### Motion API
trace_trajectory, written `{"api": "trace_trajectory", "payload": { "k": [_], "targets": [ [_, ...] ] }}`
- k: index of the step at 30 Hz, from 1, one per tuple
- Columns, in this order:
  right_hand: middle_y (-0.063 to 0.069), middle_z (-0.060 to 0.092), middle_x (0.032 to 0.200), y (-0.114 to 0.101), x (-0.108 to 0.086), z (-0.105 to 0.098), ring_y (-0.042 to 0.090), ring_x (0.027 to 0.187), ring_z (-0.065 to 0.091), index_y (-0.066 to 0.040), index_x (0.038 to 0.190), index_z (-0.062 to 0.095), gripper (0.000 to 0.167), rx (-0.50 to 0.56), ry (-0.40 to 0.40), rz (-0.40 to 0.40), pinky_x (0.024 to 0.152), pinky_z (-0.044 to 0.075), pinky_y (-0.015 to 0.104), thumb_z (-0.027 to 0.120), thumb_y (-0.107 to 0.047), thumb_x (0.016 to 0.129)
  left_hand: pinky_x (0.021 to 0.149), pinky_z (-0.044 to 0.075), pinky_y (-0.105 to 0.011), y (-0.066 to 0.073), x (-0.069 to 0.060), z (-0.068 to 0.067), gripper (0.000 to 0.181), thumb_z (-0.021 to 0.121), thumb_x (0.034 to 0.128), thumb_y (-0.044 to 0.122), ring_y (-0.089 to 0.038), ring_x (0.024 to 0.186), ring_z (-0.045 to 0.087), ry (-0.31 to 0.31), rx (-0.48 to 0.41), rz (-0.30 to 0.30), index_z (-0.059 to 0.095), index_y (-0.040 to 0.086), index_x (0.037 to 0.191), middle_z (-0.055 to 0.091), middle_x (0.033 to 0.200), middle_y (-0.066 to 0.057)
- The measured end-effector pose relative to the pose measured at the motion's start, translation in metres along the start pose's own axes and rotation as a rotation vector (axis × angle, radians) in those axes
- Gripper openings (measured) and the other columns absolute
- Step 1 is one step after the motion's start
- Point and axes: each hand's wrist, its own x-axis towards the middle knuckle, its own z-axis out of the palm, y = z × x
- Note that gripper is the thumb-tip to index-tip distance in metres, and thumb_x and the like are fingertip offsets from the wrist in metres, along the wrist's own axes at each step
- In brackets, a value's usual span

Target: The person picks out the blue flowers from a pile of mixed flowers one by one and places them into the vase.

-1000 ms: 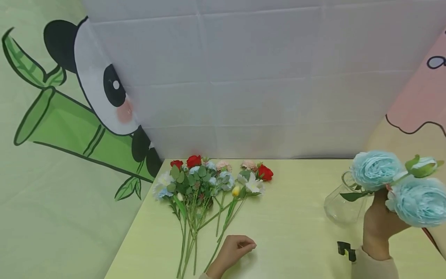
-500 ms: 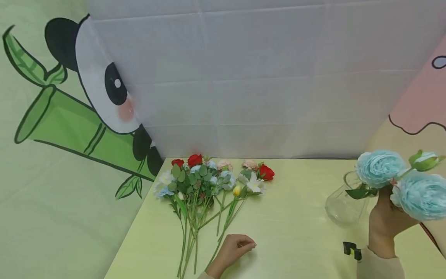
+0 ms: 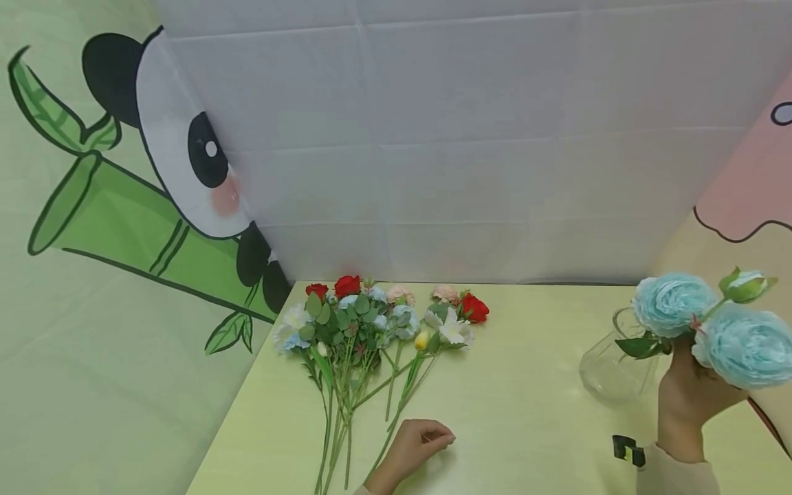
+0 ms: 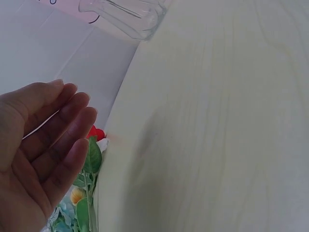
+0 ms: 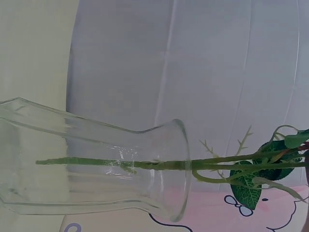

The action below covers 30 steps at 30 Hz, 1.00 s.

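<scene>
At the right of the head view, my right hand [image 3: 689, 402] grips a spray of pale blue flowers [image 3: 742, 346] just below the blooms. Its green stem [image 5: 154, 165] shows through the glass vase [image 5: 87, 128] in the right wrist view, running past the rim and seeming to lie inside the neck; the tip is clear of the base as far as visible. In the head view the vase [image 3: 609, 375] stands left of that hand. My left hand [image 3: 411, 447] is over the front of the table, fingers loosely bent and holding nothing [image 4: 46, 145].
Assorted flowers [image 3: 353, 323] with long stems lie on the left half of the table [image 3: 520, 405], the nearest stems beside my left hand. A small black object [image 3: 628, 450] is at my right cuff. Printed cloth [image 3: 470, 172] hangs behind the table.
My right hand and the blue flowers have shifted slightly to the right, and the bud and lower bloom sit a little higher. The left hand is nearly still.
</scene>
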Motion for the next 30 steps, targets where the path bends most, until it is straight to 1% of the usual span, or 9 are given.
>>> {"api": "trace_trajectory", "payload": {
  "k": [3,6,11,13,15,18,23,25,30],
  "targets": [
    [0.002,0.068,0.093,-0.002,-0.002,0.0,0.011,0.092,0.059,0.006,0.093,0.058,0.023,-0.004,0.004,0.016,0.095,0.043,0.025,0.069,-0.001,0.075,0.058,0.049,-0.015,-0.001,0.0,0.0,0.018,0.064,0.086,0.024,-0.001,0.064,0.062,-0.004,0.0,0.002,0.073,0.008,0.085,0.072,0.08,-0.006],
    [0.001,0.069,0.093,-0.004,-0.004,0.0,0.009,0.089,0.06,0.006,0.093,0.059,0.022,-0.001,0.003,0.029,0.094,0.044,0.024,0.07,-0.001,0.075,0.058,0.049,-0.015,-0.001,-0.001,-0.001,0.02,0.064,0.0861,0.026,0.001,0.064,0.061,-0.009,-0.008,0.006,0.073,0.008,0.085,0.072,0.08,-0.005],
    [0.001,0.071,0.094,-0.001,-0.006,-0.002,0.008,0.092,0.063,0.004,0.098,0.061,0.026,-0.042,-0.001,0.041,0.093,0.045,0.023,0.071,-0.003,0.075,0.058,0.049,-0.016,0.0,-0.003,-0.002,0.022,0.063,0.0861,0.028,0.002,0.064,0.061,-0.013,-0.027,0.009,0.073,0.009,0.085,0.072,0.079,-0.005],
    [0.0,0.071,0.095,0.0,-0.007,-0.004,0.006,0.094,0.063,0.004,0.1,0.062,0.027,-0.087,-0.008,0.037,0.093,0.045,0.022,0.071,-0.004,0.075,0.058,0.049,-0.015,0.0,-0.003,-0.002,0.022,0.063,0.086,0.028,0.002,0.064,0.06,-0.014,-0.026,0.004,0.073,0.009,0.085,0.072,0.079,-0.005],
    [-0.001,0.071,0.095,0.002,-0.008,-0.006,0.007,0.095,0.064,0.005,0.102,0.063,0.028,-0.108,-0.012,0.035,0.093,0.045,0.021,0.07,-0.004,0.076,0.058,0.049,-0.015,0.0,-0.004,-0.002,0.022,0.064,0.0858,0.028,0.001,0.064,0.061,-0.013,-0.026,-0.002,0.073,0.008,0.085,0.072,0.079,-0.005],
    [-0.002,0.072,0.093,0.006,-0.009,-0.009,0.006,0.094,0.064,0.005,0.103,0.064,0.028,-0.11,-0.024,0.034,0.092,0.046,0.02,0.069,-0.004,0.076,0.058,0.049,-0.015,0.0,-0.004,-0.001,0.02,0.064,0.0856,0.026,-0.001,0.064,0.061,-0.009,-0.013,-0.012,0.073,0.008,0.085,0.072,0.079,-0.006],
    [0.0,0.072,0.09,0.01,-0.008,-0.011,0.006,0.088,0.064,0.005,0.103,0.063,0.027,-0.049,-0.036,0.04,0.09,0.047,0.021,0.067,0.001,0.076,0.058,0.048,-0.015,-0.001,-0.004,0.0,0.018,0.064,0.0862,0.021,-0.016,0.065,0.066,-0.006,-0.017,-0.04,0.072,0.006,0.085,0.071,0.079,-0.01],
    [0.0,0.072,0.088,0.01,-0.009,-0.012,0.006,0.085,0.064,0.007,0.102,0.063,0.026,-0.021,-0.041,0.054,0.088,0.047,0.02,0.065,0.003,0.076,0.058,0.048,-0.015,-0.001,-0.004,0.001,0.018,0.064,0.0862,0.021,-0.017,0.066,0.066,-0.007,-0.02,-0.045,0.072,0.005,0.085,0.071,0.079,-0.01],
    [-0.008,0.07,0.078,0.01,-0.013,-0.015,0.001,0.077,0.062,0.004,0.1,0.064,0.026,0.004,-0.019,0.131,0.079,0.046,0.015,0.063,0.005,0.074,0.058,0.049,-0.015,-0.001,-0.005,0.0,0.019,0.064,0.0856,0.024,-0.003,0.065,0.062,-0.009,-0.017,-0.029,0.073,0.007,0.085,0.072,0.079,-0.007]
  ]
}}
